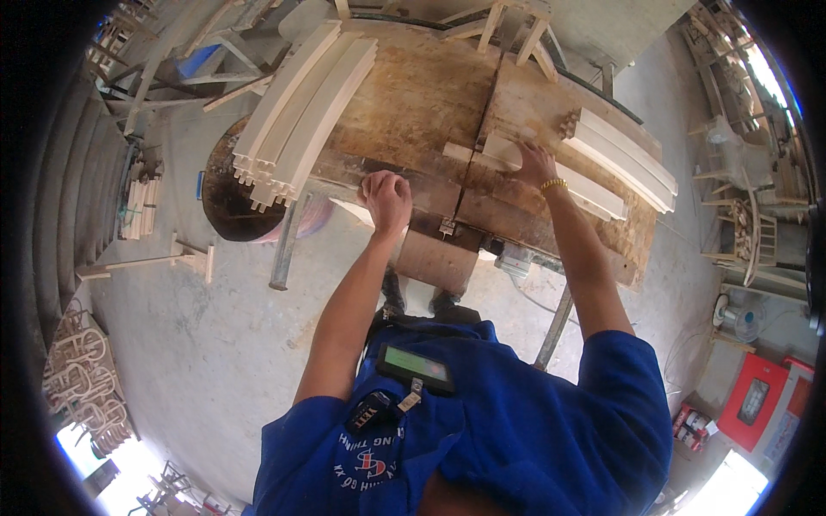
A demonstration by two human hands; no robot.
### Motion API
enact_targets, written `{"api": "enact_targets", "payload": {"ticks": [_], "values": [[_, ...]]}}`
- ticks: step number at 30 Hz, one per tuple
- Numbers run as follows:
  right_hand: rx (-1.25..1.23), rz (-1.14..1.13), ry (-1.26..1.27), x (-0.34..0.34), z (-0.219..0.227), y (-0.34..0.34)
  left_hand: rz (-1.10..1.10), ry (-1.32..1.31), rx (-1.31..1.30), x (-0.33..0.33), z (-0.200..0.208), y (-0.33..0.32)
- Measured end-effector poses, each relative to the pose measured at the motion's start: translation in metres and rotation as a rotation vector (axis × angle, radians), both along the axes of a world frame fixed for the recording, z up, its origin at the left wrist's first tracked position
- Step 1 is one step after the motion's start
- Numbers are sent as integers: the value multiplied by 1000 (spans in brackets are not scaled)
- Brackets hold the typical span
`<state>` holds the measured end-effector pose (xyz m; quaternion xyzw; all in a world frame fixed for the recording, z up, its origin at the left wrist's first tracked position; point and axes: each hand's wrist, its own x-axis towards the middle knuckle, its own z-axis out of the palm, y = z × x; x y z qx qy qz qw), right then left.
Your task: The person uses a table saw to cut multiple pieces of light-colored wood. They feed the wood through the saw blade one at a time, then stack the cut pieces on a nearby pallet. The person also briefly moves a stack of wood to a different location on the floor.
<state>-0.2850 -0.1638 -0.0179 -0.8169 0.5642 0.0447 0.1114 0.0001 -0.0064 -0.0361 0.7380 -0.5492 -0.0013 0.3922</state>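
Over the near edge of the wooden worktable (404,95), my left hand (386,199) is curled closed; whatever its fingers may hold is hidden. My right hand (535,163) is closed over a pale wooden slat (592,192) that lies slantwise right of the table's dark seam, showing on both sides of the hand. A short pale wood piece (457,152) sits by the slat's left end, at the seam. A small metal fitting (447,226) is at the near edge, between my hands.
A stack of slats with notched ends (301,112) lies on the left, above a dark round drum top (237,193). More slats (624,159) rest at the table's right. Wooden frames (516,30) stand beyond the far edge. A brown board (436,260) hangs at the near side.
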Motion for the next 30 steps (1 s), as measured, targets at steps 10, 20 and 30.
{"api": "enact_targets", "payload": {"ticks": [10,20,30], "values": [[23,-32,47,3,2,1,-51,11,117,1,2,4],[-79,-5,2,-5,6,9,-89,58,17,9,-12,-1],[-156,137,33,-130,-6,17,-231,106,-46,-8,-11,-9]]}}
